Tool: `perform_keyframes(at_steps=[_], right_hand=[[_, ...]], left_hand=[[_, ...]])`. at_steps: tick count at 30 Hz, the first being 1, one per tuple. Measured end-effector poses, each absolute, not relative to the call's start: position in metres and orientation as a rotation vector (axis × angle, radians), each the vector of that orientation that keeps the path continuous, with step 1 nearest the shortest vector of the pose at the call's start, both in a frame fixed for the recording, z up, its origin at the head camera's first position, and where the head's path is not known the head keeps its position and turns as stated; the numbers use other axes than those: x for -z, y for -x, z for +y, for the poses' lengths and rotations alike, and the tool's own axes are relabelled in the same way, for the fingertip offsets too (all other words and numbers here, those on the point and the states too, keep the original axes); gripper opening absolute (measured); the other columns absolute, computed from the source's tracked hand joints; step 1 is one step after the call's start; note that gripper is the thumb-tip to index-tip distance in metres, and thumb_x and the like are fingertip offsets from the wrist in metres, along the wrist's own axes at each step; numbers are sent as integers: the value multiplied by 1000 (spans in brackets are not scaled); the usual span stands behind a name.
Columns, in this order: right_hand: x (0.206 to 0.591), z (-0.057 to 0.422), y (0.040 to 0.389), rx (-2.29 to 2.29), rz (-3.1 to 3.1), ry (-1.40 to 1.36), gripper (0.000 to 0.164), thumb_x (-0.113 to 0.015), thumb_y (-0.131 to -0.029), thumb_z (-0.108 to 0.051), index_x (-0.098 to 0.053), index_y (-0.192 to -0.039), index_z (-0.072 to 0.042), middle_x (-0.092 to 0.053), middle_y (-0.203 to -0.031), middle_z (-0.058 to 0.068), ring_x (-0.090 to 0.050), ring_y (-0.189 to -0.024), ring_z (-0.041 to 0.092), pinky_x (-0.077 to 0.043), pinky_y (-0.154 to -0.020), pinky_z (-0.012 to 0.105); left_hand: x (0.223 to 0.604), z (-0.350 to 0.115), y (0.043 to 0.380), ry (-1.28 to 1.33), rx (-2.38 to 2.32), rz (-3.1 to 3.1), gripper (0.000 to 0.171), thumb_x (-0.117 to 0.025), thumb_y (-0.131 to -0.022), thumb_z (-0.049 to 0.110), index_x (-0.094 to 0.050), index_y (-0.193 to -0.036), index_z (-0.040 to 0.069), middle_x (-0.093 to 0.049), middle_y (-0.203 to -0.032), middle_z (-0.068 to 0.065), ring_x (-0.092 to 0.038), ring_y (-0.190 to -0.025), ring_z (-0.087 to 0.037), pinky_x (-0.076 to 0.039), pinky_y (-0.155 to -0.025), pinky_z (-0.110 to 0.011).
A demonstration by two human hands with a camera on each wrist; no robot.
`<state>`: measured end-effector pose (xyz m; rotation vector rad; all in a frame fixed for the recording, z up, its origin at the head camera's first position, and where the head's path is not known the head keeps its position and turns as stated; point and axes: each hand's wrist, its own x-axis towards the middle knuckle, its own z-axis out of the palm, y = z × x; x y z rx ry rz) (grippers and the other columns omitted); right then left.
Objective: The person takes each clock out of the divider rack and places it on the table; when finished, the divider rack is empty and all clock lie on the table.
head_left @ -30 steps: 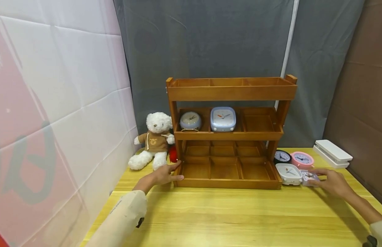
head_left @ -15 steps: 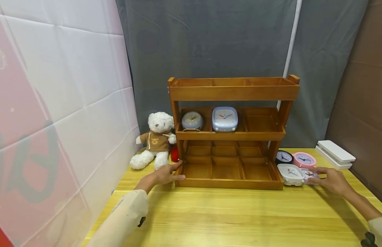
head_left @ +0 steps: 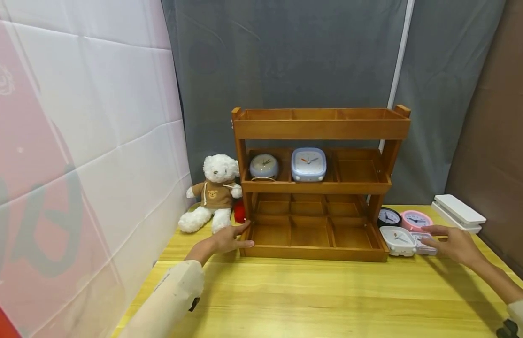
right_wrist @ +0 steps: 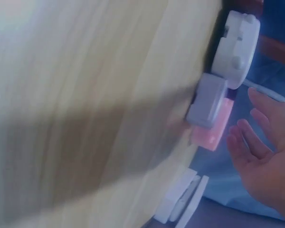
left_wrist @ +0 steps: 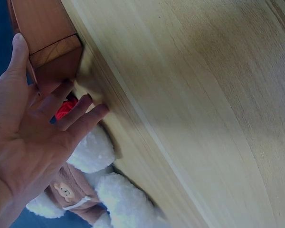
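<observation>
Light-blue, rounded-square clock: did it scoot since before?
No. The light-blue clock hasn't gone either way: same middle compartment of the brown, three-tier wooden shelf.

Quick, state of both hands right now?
Left hand: open, resting against the left end of the wooden shelf.
Right hand: open, beside the small lavender clock, holding nothing.

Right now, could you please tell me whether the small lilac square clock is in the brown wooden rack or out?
Out: the lilac clock rests on the yellow wooden table, right of the rack.
</observation>
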<state>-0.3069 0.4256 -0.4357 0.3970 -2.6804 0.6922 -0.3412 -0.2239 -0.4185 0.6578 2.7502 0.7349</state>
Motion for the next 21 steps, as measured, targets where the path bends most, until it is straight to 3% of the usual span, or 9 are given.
perform_keyframes(at_steps=[3,10,13,18,21], right_hand=[[429,421,306,-677,-2638,-435,38,-88,-84,-16,-77,-112,6,-74,-104,30,-76,-82,33,-53,-65,13],[414,408,304,-737,-2544,-510,35,-88,-83,-12,-77,-111,6,-75,-104,28,-67,-84,-5,-48,-67,3],[408,400,302,-766,-2521,-547,35,-87,-84,-11,-77,-113,6,-74,-106,29,-67,-85,-6,-50,-66,6],[391,385,298,-650,-2506,-554,39,-89,-82,-16,-78,-116,0,-77,-104,22,-73,-82,6,-53,-63,15],[378,376,295,-592,-2499,-556,41,-90,-82,-21,-78,-117,-4,-78,-102,15,-71,-83,2,-55,-64,21]], left_hand=[[419,-224,341,-657,-738,2753,84,-66,-102,43,-27,-163,1,-41,-158,-27,-44,-143,-43,-38,-116,-55],[419,-224,339,-652,-769,2738,83,-66,-103,41,-26,-163,0,-40,-158,-28,-42,-144,-43,-37,-117,-55],[419,-224,338,-654,-768,2739,83,-66,-103,41,-26,-163,0,-40,-158,-28,-42,-144,-43,-37,-117,-55],[419,-224,338,-654,-773,2740,84,-66,-103,41,-26,-163,0,-39,-159,-28,-42,-144,-43,-37,-117,-55],[418,-224,339,-656,-775,2742,84,-66,-103,41,-26,-163,0,-39,-159,-29,-42,-145,-43,-37,-117,-55]])
